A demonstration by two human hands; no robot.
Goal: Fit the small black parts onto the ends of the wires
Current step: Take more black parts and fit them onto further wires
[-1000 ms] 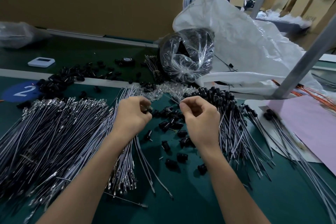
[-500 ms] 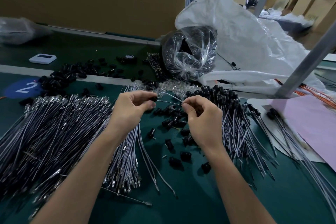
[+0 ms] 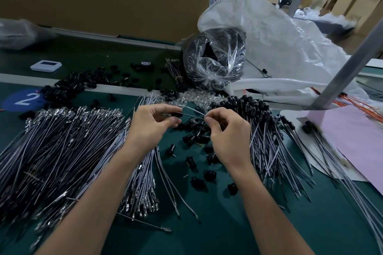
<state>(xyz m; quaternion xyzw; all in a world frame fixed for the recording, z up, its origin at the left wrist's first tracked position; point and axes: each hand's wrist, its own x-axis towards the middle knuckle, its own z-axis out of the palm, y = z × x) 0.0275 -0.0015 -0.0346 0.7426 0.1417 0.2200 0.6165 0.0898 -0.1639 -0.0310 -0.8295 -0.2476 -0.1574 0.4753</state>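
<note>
Two bare hands are meeting above the dark green belt surface (image 3: 217,223), and the coming move is turning on the short gap between them. The left hand (image 3: 151,128) is closing thumb and forefinger on a small black cylindrical plastic part (image 3: 177,114), held at its fingertips. The right hand (image 3: 228,134) is pinching a thin grey insulated wire (image 3: 194,111) near its tip. That wire is lying nearly level, its long axis running left to right between the hands, so the black part is sitting just to the left of the right hand's pinch. The wire seems to be reaching the part already, though whether its end is inside cannot be told. I judge that the next move is calling for a push along that same axis, hands coming together.

Beside the left forearm, a broad heap of bare grey wires with metal terminals (image 3: 62,151) is waiting. Loose black parts (image 3: 196,141) are lying scattered under and between the hands. Right of the right hand, a fan of wires already capped in black (image 3: 265,134) is spreading out.

As for writing, a white "2" on a blue round floor marker (image 3: 24,99) is showing at far left. A small white flat device (image 3: 46,66) is lying beyond it, with nothing legible.
</note>
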